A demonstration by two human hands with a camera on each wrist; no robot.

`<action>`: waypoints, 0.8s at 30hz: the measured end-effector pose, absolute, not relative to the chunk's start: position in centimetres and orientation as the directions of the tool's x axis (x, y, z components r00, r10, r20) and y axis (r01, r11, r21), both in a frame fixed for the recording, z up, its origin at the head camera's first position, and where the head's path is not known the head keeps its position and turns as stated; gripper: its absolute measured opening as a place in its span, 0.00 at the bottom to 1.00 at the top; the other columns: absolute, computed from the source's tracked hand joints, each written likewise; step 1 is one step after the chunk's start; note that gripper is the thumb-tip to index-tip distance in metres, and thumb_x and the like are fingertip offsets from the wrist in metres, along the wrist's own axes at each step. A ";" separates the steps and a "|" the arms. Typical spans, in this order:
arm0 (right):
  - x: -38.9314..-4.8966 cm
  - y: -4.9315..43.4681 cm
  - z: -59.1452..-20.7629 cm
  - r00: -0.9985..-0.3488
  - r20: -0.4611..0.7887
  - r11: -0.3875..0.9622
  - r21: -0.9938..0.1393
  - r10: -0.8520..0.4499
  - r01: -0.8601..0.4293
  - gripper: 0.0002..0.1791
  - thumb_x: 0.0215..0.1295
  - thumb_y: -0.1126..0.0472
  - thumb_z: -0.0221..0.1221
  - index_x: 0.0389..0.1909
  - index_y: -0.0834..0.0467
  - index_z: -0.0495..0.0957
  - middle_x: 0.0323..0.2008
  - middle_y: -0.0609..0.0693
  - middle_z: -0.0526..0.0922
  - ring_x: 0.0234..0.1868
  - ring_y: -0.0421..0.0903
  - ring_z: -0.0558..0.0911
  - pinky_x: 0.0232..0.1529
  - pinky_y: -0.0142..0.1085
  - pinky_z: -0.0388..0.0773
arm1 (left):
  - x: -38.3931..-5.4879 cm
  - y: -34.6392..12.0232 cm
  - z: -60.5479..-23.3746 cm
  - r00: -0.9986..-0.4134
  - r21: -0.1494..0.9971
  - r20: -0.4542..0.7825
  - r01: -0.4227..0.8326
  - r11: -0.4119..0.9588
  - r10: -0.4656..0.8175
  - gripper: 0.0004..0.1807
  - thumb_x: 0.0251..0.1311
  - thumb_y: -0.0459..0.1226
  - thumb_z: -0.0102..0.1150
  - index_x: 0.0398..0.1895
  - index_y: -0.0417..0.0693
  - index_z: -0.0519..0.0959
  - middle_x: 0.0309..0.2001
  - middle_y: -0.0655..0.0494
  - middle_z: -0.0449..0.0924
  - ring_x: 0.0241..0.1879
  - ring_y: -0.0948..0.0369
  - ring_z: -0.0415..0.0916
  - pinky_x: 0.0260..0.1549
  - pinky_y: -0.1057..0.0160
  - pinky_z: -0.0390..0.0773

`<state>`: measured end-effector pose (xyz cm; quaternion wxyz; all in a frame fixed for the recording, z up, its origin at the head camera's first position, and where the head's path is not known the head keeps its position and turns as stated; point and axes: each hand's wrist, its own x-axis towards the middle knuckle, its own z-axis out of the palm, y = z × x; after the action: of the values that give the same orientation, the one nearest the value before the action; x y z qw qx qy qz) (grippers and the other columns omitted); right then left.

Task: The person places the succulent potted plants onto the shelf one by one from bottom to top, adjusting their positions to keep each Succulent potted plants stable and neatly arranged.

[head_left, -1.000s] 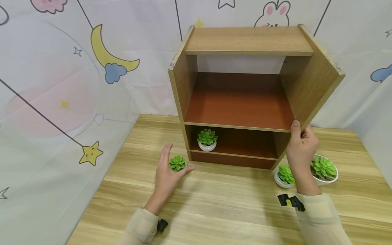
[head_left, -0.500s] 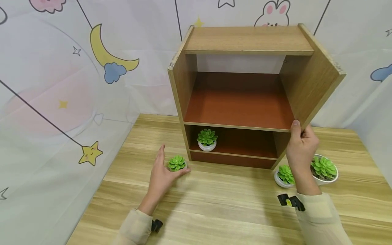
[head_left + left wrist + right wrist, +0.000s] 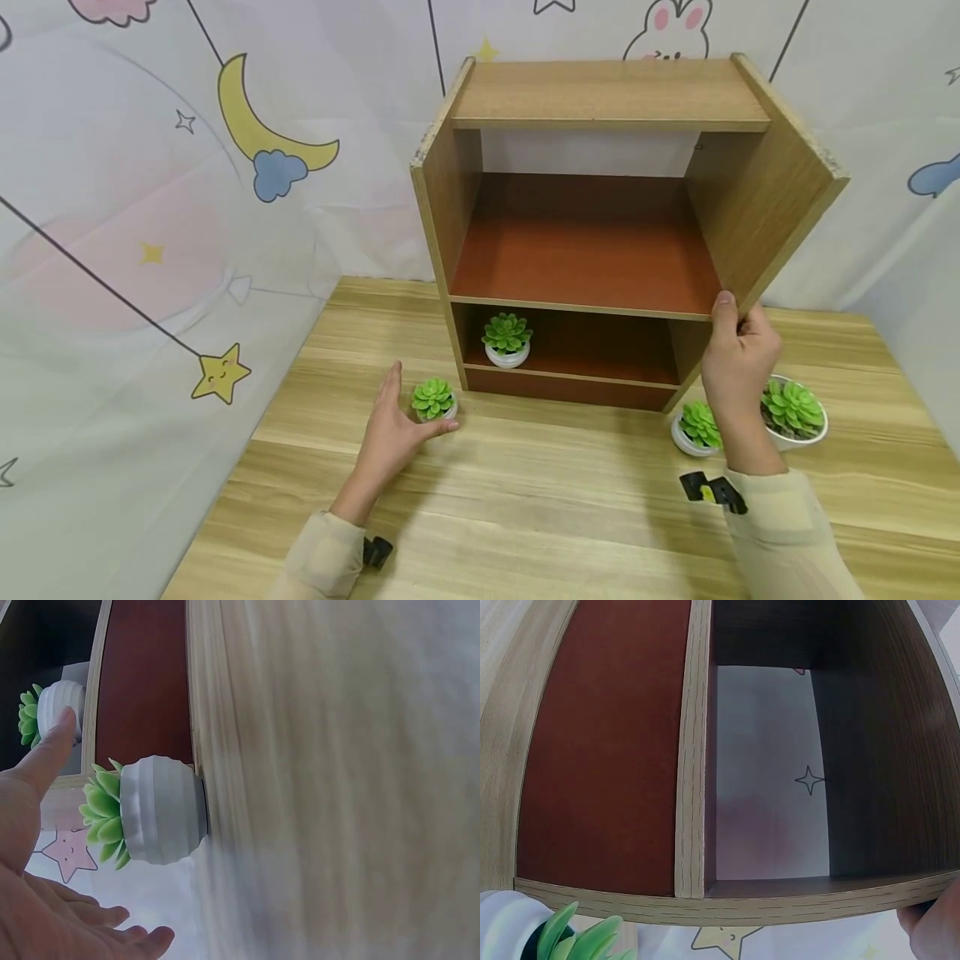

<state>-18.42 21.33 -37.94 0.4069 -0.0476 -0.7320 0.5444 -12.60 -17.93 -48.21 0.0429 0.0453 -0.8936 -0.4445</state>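
My left hand (image 3: 390, 437) is spread beside a small potted succulent (image 3: 433, 399) on the table, its thumb and fingers apart on either side of the plant. The left wrist view shows a gap between that hand and the ribbed white pot (image 3: 161, 811). With my right hand (image 3: 738, 367) I grip the front edge of the right side panel of a wooden shelf unit (image 3: 780, 192), thumb on the near face. In the right wrist view only part of this hand (image 3: 937, 922) appears at the panel's edge. Another potted succulent (image 3: 507, 340) stands at the left of the lower compartment.
Right of the shelf unit, a small potted succulent (image 3: 697, 429) and a larger oval-potted one (image 3: 793, 412) stand on the wood-grain table (image 3: 525, 500), partly behind my right hand and forearm. A printed cloth (image 3: 150, 275) hangs behind and to the left.
My left hand has shifted left and slightly towards me, so more of the succulent beside it shows. The right hand keeps its grip on the panel; the plants and shelf unit stay put.
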 end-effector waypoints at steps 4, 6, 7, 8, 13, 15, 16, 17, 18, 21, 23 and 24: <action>-18.5 21.3 -37.9 -0.663 0.544 0.410 -0.835 0.513 -0.368 0.20 0.72 0.57 0.54 0.21 0.66 0.73 0.19 0.50 0.70 0.23 0.39 0.66 0.21 0.30 0.58 | -12.7 -18.1 -48.3 -0.993 0.798 0.028 -0.048 0.601 -0.117 0.72 0.32 0.53 0.83 0.78 0.41 0.45 0.76 0.39 0.45 0.73 0.42 0.44 0.67 0.41 0.50; -18.5 21.3 -37.9 -0.661 0.545 0.413 -0.834 0.516 -0.366 0.21 0.72 0.58 0.54 0.20 0.66 0.72 0.18 0.49 0.68 0.22 0.39 0.65 0.20 0.30 0.57 | -12.7 -18.1 -48.3 -0.993 0.798 0.022 -0.051 0.601 -0.114 0.71 0.33 0.52 0.83 0.78 0.41 0.47 0.75 0.39 0.46 0.72 0.41 0.45 0.66 0.40 0.50; -18.5 21.3 -37.9 -0.660 0.545 0.413 -0.834 0.517 -0.365 0.21 0.72 0.58 0.54 0.20 0.65 0.72 0.18 0.50 0.68 0.21 0.39 0.65 0.20 0.30 0.56 | -12.8 -18.2 -48.4 -0.993 0.798 0.018 -0.053 0.600 -0.113 0.71 0.33 0.51 0.83 0.78 0.41 0.47 0.75 0.39 0.46 0.72 0.41 0.45 0.66 0.40 0.50; -18.5 21.3 -37.8 -0.659 0.545 0.414 -0.834 0.518 -0.364 0.21 0.72 0.58 0.54 0.20 0.65 0.71 0.18 0.50 0.67 0.21 0.39 0.64 0.20 0.30 0.56 | -12.8 -18.2 -48.4 -0.994 0.797 0.014 -0.057 0.601 -0.113 0.71 0.32 0.52 0.83 0.78 0.41 0.48 0.75 0.39 0.47 0.72 0.41 0.46 0.66 0.40 0.51; -18.5 21.3 -37.8 -0.657 0.545 0.411 -0.834 0.520 -0.367 0.22 0.72 0.58 0.54 0.18 0.66 0.69 0.17 0.50 0.65 0.20 0.39 0.63 0.19 0.31 0.54 | -12.8 -18.4 -48.5 -0.994 0.807 -0.009 -0.072 0.586 -0.109 0.70 0.32 0.51 0.83 0.78 0.41 0.49 0.75 0.41 0.48 0.72 0.41 0.47 0.66 0.41 0.51; -18.5 21.3 -37.8 -0.658 0.545 0.410 -0.835 0.520 -0.366 0.22 0.72 0.58 0.54 0.18 0.67 0.69 0.17 0.50 0.65 0.20 0.39 0.63 0.19 0.31 0.54 | -12.8 -18.5 -48.6 -0.994 0.810 -0.018 -0.077 0.582 -0.107 0.70 0.33 0.51 0.83 0.78 0.41 0.49 0.75 0.41 0.48 0.72 0.40 0.47 0.66 0.41 0.51; -18.5 21.3 -37.8 -0.659 0.544 0.410 -0.835 0.520 -0.366 0.22 0.72 0.58 0.54 0.18 0.67 0.69 0.17 0.50 0.65 0.21 0.39 0.63 0.20 0.31 0.55 | -12.8 -18.5 -48.6 -0.994 0.811 -0.023 -0.080 0.579 -0.105 0.70 0.33 0.51 0.83 0.78 0.41 0.49 0.75 0.41 0.48 0.72 0.40 0.47 0.66 0.41 0.51; -18.5 21.3 -37.8 -0.659 0.542 0.410 -0.836 0.521 -0.364 0.22 0.72 0.58 0.54 0.18 0.67 0.69 0.17 0.50 0.65 0.21 0.39 0.63 0.20 0.31 0.55 | -12.8 -18.5 -48.7 -0.994 0.813 -0.028 -0.083 0.576 -0.104 0.70 0.34 0.51 0.83 0.77 0.41 0.49 0.75 0.41 0.48 0.72 0.40 0.47 0.66 0.41 0.51; -18.5 21.3 -37.8 -0.660 0.541 0.409 -0.837 0.520 -0.364 0.22 0.72 0.58 0.54 0.19 0.67 0.69 0.17 0.50 0.65 0.21 0.39 0.63 0.20 0.31 0.55 | -12.8 -18.6 -48.7 -0.994 0.815 -0.033 -0.086 0.573 -0.102 0.69 0.35 0.50 0.83 0.77 0.40 0.48 0.75 0.41 0.48 0.72 0.41 0.47 0.66 0.41 0.52; -18.5 21.3 -37.9 -0.662 0.541 0.408 -0.837 0.519 -0.364 0.22 0.72 0.58 0.54 0.19 0.67 0.70 0.17 0.50 0.66 0.21 0.39 0.63 0.20 0.31 0.55 | -12.9 -18.6 -48.8 -0.994 0.826 -0.050 -0.097 0.556 -0.100 0.67 0.37 0.48 0.83 0.77 0.40 0.48 0.75 0.41 0.49 0.71 0.41 0.48 0.66 0.43 0.52; -18.5 21.3 -37.9 -0.662 0.540 0.406 -0.838 0.519 -0.365 0.22 0.72 0.58 0.54 0.19 0.67 0.69 0.17 0.50 0.66 0.21 0.39 0.63 0.20 0.31 0.55 | -12.8 -18.7 -48.8 -0.993 0.834 -0.060 -0.104 0.541 -0.100 0.66 0.38 0.46 0.82 0.77 0.39 0.49 0.75 0.41 0.49 0.70 0.41 0.51 0.66 0.43 0.55; -18.5 21.3 -37.9 -0.662 0.541 0.407 -0.837 0.519 -0.365 0.22 0.72 0.58 0.54 0.19 0.67 0.70 0.17 0.50 0.66 0.21 0.39 0.63 0.20 0.31 0.55 | -12.8 -18.7 -48.8 -0.993 0.840 -0.065 -0.108 0.533 -0.099 0.65 0.39 0.45 0.82 0.77 0.39 0.50 0.74 0.40 0.51 0.70 0.41 0.52 0.65 0.44 0.55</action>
<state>-18.47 21.33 -37.91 0.4077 -0.0523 -0.7328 0.5422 -12.82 -18.69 -48.80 -0.0046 0.0591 -0.8753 -0.4798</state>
